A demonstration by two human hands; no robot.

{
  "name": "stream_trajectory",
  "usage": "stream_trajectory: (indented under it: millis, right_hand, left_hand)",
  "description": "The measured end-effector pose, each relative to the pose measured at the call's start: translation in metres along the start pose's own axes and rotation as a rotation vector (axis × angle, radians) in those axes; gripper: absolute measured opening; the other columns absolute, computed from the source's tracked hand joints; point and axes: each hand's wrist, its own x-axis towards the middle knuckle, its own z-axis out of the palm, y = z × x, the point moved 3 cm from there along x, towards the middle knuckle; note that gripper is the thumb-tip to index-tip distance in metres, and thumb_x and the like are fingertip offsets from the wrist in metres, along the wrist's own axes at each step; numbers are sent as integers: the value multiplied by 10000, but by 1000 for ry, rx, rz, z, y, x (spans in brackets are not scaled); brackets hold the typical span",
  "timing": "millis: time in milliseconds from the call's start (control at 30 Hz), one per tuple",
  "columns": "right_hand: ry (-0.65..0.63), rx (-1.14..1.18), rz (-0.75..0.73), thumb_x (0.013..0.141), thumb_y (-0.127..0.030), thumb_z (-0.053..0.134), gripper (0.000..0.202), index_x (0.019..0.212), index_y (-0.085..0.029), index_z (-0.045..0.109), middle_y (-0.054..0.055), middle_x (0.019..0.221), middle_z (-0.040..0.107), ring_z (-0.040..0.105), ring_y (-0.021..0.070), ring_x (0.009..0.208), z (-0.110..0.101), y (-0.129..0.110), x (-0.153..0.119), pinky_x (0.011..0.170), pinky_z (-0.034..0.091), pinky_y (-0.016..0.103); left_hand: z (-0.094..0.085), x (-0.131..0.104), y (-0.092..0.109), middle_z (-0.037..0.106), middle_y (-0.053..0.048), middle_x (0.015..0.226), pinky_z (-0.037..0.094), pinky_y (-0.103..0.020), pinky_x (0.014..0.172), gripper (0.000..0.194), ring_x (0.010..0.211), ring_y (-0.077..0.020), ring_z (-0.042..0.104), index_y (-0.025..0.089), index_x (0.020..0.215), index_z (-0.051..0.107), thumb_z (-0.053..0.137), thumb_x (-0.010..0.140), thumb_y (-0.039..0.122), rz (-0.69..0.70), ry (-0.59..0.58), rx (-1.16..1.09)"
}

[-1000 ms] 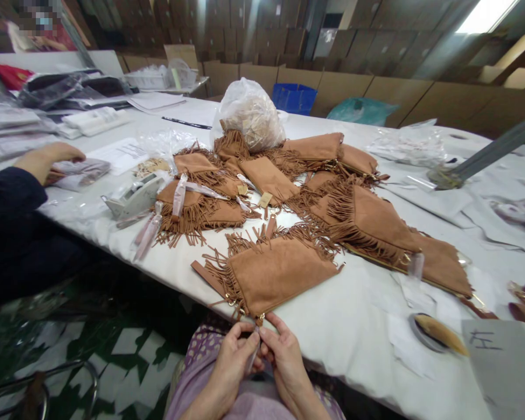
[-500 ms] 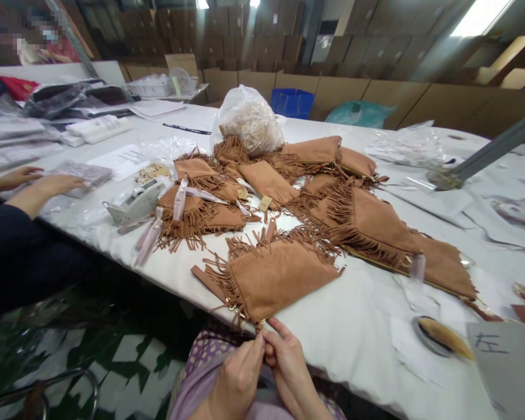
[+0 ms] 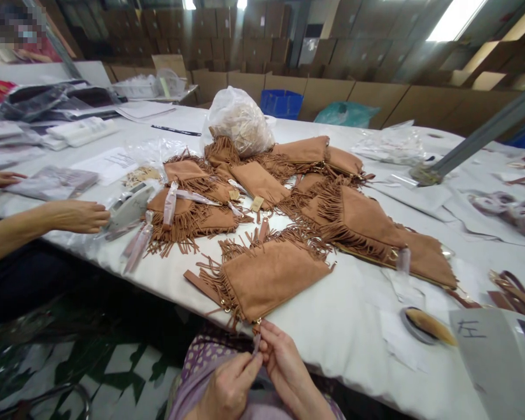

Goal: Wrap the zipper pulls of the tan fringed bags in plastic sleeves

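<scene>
A tan fringed pouch [image 3: 275, 280] lies at the table's front edge, its near corner pointing at me. From a gold ring there hangs a short brown strap [image 3: 256, 328], with a thin pale wrapping [image 3: 256, 345] below it. My left hand [image 3: 230, 382] is closed, thumb and forefinger pinching the lower end of that wrapping. Just to the right, my right hand [image 3: 286, 364] pinches the strap near the ring; its fingertips partly hide it. Another brown strap [image 3: 201, 287] sticks out from the pouch's left side.
More fringed pouches [image 3: 371, 224] are heaped behind, near a stuffed clear bag [image 3: 238, 119]. A tape dispenser [image 3: 131, 207] stands left, beside a co-worker's hand [image 3: 76, 216]. On the right are a tape roll [image 3: 429, 325], a grey marked object [image 3: 492, 350] and a metal post [image 3: 476, 137].
My left hand has drawn slightly down and away from the ring, showing more pale wrapping between my hands. The co-worker's hand has moved right to the tape dispenser. The view has shifted slightly right.
</scene>
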Motion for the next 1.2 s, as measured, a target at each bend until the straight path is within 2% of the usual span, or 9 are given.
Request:
stream_trajectory:
  millis: [133,267,400,467,533,767,967,1100,1200]
  right_hand:
    - [-37,-99,-60,614,-413,776,387,819,-136,600,-77,497,478,297,26,392,-2,-1,0,393,174,163]
    - [-87,-237,-173,449,-315,874,632,983,-141,583,-86,508,514,358,43,431,-4,1,-3,428,231,168]
    - [-168,-212,-149,450,-304,867,638,996,-133,586,-91,484,504,366,42,415,-5,0,-3,427,238,169]
    - [-187,-171,-128,537,-333,828,571,1012,-131,585,-82,488,514,379,44,411,-5,-2,-3,428,250,169]
    - [-178,-140,-103,585,-333,802,532,1024,-132,579,-70,490,531,397,48,410,-6,-2,-2,425,255,167]
    - [-126,-123,-47,551,-283,813,505,979,-126,594,-75,469,523,346,26,367,-9,0,4,392,224,153]
    - [-82,-178,-108,555,-286,805,506,976,-124,577,-82,433,504,347,38,378,-6,0,2,397,197,161]
    - [-44,-280,-216,561,-285,776,488,971,-113,574,-93,437,492,349,46,388,4,-4,-2,410,234,175]
    - [45,-400,-292,585,-281,725,491,1012,-102,563,-94,460,496,382,63,404,8,-4,-3,417,270,185]
  left_hand:
    - [2,-3,-1,694,-114,820,564,-215,673,418,737,-150,679,135,1193,565,311,877,33,-16,4,-63]
    - [11,-19,-4,700,-118,982,549,-225,786,372,905,-174,675,161,1185,567,375,880,70,-66,-17,-226]
    - [20,-28,-15,712,-41,791,539,-220,642,117,688,-166,681,215,934,595,505,877,264,-606,51,-404]
    - [20,-25,-15,678,-5,659,492,-219,529,195,552,-154,633,208,934,538,559,841,378,-883,58,-522]
    - [19,-16,-13,663,1,625,468,-227,518,346,541,-157,613,184,1020,507,586,808,446,-1008,25,-651]
    - [10,8,-18,712,-111,924,517,-270,698,513,791,-208,662,132,1111,578,667,727,462,-1159,100,-922]
    - [13,7,-32,597,-5,529,403,-197,467,363,479,-112,521,126,681,638,677,696,486,-1194,108,-855]
    - [22,8,-29,457,62,454,272,-177,386,385,373,-61,354,160,592,518,642,709,505,-1327,199,-987]
    - [18,12,-23,496,47,484,326,-190,411,328,410,-92,436,174,633,527,584,773,465,-1297,231,-822]
